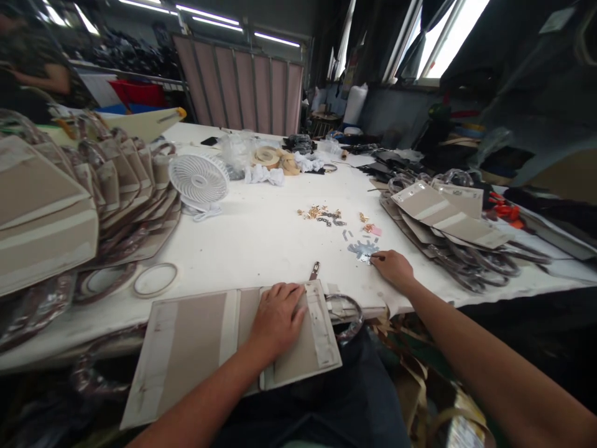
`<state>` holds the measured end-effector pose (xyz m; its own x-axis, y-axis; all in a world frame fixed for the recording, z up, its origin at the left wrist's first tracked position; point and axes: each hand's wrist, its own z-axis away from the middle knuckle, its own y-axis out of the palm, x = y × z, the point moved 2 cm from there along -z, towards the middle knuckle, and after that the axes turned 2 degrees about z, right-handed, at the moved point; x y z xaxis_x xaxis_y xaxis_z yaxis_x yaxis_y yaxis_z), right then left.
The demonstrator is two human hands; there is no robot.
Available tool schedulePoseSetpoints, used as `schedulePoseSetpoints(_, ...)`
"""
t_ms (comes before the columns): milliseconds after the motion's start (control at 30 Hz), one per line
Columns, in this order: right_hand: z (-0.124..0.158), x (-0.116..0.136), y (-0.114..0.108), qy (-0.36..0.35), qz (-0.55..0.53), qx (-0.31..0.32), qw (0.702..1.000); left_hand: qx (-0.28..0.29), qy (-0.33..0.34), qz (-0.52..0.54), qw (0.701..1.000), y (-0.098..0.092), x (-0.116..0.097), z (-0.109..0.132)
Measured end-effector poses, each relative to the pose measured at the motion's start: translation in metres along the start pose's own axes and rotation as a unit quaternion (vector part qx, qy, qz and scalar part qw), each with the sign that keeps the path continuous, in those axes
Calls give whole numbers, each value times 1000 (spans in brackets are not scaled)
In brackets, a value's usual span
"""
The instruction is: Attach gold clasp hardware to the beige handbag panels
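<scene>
My left hand [278,314] lies flat on an unfolded beige bag body [196,348], which rests over the table's front edge and my lap. A plastic-wrapped brown handle [357,311] loops out on its right side, and a short brown strap with a metal piece [315,269] sticks out at the top. My right hand [394,269] is at a pile of flat silver metal pieces [361,250], fingertips pinched together on something thin and dark that I cannot make out. Behind the pile lie gold-coloured fittings [317,211] and dark metal pieces [330,219].
Stacked beige bag bodies stand at left [125,180] and right [448,214]. A white fan [199,179], tape rolls [155,280] and plastic bags [237,149] are on the white table [252,242]. Another person [37,62] is at far left.
</scene>
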<state>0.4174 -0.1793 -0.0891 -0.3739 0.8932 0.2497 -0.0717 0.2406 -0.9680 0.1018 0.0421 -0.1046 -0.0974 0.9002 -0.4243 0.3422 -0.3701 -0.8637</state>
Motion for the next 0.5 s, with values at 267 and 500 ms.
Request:
schedulePoseSetpoints(267, -11, -10, 3, 14, -41, -10, 999, -5, -9, 16, 1000, 0, -3, 0)
schedulePoseSetpoints(500, -4, -4, -16, -8, -112, -52, 992, -15, -5, 9, 1000, 2, -3, 1)
